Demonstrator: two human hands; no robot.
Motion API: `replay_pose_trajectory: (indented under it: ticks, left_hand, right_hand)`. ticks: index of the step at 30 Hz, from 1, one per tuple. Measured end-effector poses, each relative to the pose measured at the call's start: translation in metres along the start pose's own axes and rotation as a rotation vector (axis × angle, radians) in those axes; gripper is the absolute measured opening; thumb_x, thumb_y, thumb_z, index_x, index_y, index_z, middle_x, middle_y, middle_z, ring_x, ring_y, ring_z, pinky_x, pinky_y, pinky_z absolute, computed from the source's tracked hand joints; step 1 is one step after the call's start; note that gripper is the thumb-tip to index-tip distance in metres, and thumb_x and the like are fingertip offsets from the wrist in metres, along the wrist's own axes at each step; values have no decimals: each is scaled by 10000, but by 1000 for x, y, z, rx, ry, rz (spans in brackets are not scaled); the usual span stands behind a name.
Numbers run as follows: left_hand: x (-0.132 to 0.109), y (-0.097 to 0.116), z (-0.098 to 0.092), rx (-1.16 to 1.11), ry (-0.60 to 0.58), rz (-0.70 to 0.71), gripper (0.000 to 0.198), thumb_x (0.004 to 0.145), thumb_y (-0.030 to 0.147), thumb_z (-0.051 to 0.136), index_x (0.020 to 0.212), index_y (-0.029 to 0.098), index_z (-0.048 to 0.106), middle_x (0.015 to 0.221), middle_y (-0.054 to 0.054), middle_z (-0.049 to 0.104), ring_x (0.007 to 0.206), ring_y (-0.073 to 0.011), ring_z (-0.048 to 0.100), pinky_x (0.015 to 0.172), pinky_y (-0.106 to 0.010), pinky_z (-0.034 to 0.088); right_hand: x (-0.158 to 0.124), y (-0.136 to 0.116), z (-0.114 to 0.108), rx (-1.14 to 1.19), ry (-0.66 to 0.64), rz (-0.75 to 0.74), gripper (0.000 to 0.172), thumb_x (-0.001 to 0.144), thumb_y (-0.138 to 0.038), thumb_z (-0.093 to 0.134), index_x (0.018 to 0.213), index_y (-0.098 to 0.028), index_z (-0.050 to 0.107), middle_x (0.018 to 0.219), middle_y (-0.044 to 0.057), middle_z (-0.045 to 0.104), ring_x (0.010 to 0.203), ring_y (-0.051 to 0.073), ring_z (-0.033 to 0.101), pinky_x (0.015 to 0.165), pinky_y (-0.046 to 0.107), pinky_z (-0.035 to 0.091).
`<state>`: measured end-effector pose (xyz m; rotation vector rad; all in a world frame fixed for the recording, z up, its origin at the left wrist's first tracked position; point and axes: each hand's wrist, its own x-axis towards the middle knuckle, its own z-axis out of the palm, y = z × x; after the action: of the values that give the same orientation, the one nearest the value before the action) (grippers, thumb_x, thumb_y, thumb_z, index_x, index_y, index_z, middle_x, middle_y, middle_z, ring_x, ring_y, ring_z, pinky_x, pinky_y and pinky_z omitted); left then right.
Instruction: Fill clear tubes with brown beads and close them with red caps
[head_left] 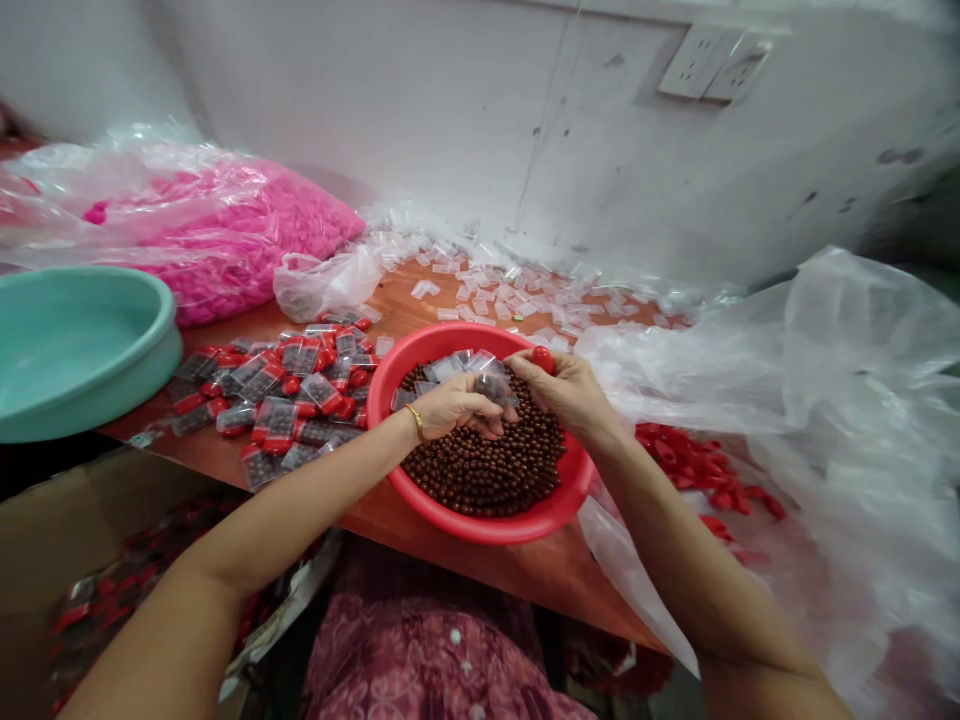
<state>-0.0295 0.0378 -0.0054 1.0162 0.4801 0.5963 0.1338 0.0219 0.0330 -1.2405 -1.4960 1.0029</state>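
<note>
A red bowl point(555, 505) full of small brown beads point(487, 465) sits on the brown table in front of me. Over it, my left hand point(454, 405) is closed round a small clear packet point(491, 385) that holds some beads. My right hand point(566, 385) meets it from the right and pinches a red cap point(542, 358) between its fingertips. Several empty clear packets point(450, 365) lie on the beads at the bowl's far rim.
Filled packets with red caps point(277, 390) are piled left of the bowl. A teal basin point(75, 350) stands at far left, a bag of pink pieces point(225, 230) behind it. Empty packets point(517, 295) litter the back; a clear bag with red caps point(705, 470) lies right.
</note>
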Motion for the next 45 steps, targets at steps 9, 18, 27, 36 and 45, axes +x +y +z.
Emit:
replay_pose_trajectory:
  ticks: [9,18,27,36,45]
  left_hand:
    - [-2,1,1,34,-1,23,290,559,241,710,793,115,594,735,-40,654,542,-99,585,543,-230,506]
    - [-1,0,2,77,43,69,282,587,220,676,824,124,556,705,-22,651,494,-84,565,508,-218,477]
    - [-4,1,7,197,68,14,312,594,242,684,833,135,514,604,14,625,433,-64,529,450,-176,423]
    - [-6,5,14,226,56,1,317,606,297,685,825,130,528,588,9,609,422,-52,490,416,-171,387]
    - [-2,2,40,177,51,-22,224,561,244,607,722,153,482,486,38,526,417,-64,467,389,-167,352]
  right_hand:
    - [-4,-4,15,56,-94,31,400,668,-538,653,544,-170,557,359,-64,422,329,44,306,346,193,214]
    - [-10,5,9,-48,-22,-50,351,678,-474,667,868,-181,705,575,-23,586,529,114,512,512,235,419]
    - [-12,19,-7,176,156,112,550,739,-707,469,768,-190,655,445,-68,350,346,56,278,336,205,226]
    - [-31,13,1,306,251,25,395,642,-536,687,740,-204,496,469,-69,549,291,66,417,291,183,278]
    - [-53,20,-14,16,209,-194,222,794,-420,578,912,-231,585,717,-12,642,611,135,621,617,279,510]
